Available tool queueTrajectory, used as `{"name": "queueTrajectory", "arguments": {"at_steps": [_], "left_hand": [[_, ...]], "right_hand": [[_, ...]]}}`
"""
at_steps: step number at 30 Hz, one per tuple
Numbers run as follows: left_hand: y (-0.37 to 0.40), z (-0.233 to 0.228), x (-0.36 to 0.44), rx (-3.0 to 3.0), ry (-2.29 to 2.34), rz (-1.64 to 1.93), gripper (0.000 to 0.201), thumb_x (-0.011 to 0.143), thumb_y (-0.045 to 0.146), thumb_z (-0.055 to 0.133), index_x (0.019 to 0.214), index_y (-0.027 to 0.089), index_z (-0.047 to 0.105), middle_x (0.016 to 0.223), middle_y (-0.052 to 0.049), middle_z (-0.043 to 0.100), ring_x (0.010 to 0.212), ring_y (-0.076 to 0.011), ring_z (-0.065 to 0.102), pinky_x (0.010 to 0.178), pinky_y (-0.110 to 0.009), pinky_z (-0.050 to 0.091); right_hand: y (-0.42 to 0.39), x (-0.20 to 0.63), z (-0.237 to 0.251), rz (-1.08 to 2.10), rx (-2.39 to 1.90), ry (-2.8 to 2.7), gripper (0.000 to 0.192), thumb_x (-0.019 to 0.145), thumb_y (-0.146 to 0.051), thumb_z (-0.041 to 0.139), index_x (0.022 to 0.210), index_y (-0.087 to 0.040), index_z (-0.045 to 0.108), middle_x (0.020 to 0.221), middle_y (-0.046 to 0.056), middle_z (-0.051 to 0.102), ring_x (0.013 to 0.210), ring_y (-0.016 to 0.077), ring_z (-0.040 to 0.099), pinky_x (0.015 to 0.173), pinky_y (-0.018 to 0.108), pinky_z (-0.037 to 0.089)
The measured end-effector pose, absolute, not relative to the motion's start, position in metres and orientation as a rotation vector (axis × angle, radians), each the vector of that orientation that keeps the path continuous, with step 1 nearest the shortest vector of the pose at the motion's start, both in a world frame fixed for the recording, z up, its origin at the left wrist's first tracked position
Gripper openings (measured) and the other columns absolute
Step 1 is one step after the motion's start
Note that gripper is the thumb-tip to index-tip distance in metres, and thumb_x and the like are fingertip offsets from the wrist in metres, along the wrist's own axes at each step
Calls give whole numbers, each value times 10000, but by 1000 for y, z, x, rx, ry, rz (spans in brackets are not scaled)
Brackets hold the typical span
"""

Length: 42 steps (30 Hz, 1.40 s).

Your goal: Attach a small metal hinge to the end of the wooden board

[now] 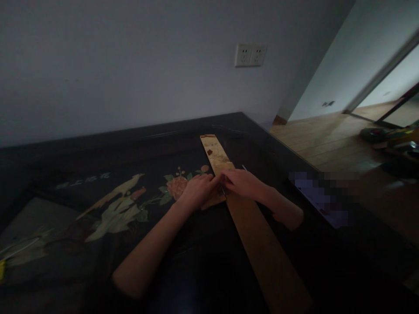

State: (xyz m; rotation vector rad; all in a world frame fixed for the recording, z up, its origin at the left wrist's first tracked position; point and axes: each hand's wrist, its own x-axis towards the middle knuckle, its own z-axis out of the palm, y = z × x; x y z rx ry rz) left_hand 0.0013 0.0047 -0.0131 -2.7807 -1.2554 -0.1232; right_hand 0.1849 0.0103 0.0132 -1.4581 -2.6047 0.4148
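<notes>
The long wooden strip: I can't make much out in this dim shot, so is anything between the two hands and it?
Nothing visible. The left hand and right hand both rest directly on the long wooden strip lying on the dark table, fingertips meeting at its middle. A thin metal tool shows by the right hand; its grip is unclear.

Lighting: dim overall; dark bench [203, 270] nearly black, detail lost in shadow. Source: daylight from doorway [389, 104] at right, brightening wooden floor [327, 139]. Wall [131, 65] grey, unevenly lit. Edges bowed by wide-angle distortion. One pixelated patch [319, 196]. Slight softness, visible noise.
</notes>
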Motion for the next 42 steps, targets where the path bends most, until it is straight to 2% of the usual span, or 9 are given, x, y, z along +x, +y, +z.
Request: {"name": "queueTrajectory", "arguments": {"at_steps": [7,16,22,28,32,38,42], "left_hand": [[11,-9,7,-2835,-1214,-70,299,933,263,452,1207,163,515,911,-86,649,814,-215,619,721,-315,450],[18,-10,7,-2878,-1138,-107,265,933,278,452,1141,169,572,919,-73,684,829,-212,630,750,-319,446],[15,-7,9,-2838,-1207,-92,236,940,284,435,1017,168,626,875,-79,704,789,-200,628,737,-310,441],[13,-6,8,-2804,-1248,-54,359,979,335,346,896,154,645,882,-88,704,792,-203,639,733,-315,441],[11,3,2,-2765,-1275,-62,327,972,391,369,961,160,600,874,-77,683,818,-206,648,729,-302,448],[7,8,-2,-2831,-1242,19,234,959,321,392,1061,171,541,928,-82,675,794,-221,659,656,-303,457],[8,0,1,-2839,-1190,25,225,942,275,414,1117,193,529,929,-66,675,795,-210,651,672,-299,461]], "right_hand": [[14,188,13,483,-1407,-2611,107,919,-233,481,916,-167,566,893,57,657,816,172,600,678,275,362],[16,189,12,536,-1410,-2595,86,905,-227,508,897,-166,567,891,48,644,811,171,585,665,267,335],[16,189,11,549,-1397,-2586,85,901,-213,497,867,-160,554,833,37,619,757,159,555,639,264,309],[14,190,12,550,-1386,-2590,83,896,-201,494,842,-165,546,814,28,606,748,147,542,650,260,318],[14,190,13,558,-1389,-2595,92,893,-206,510,822,-161,548,809,35,613,754,149,553,650,260,329],[17,191,11,551,-1380,-2603,94,893,-195,513,814,-160,552,816,40,617,758,151,551,651,267,325],[18,192,9,559,-1363,-2602,78,894,-201,518,841,-162,559,833,38,622,746,146,541,641,268,317]]}}
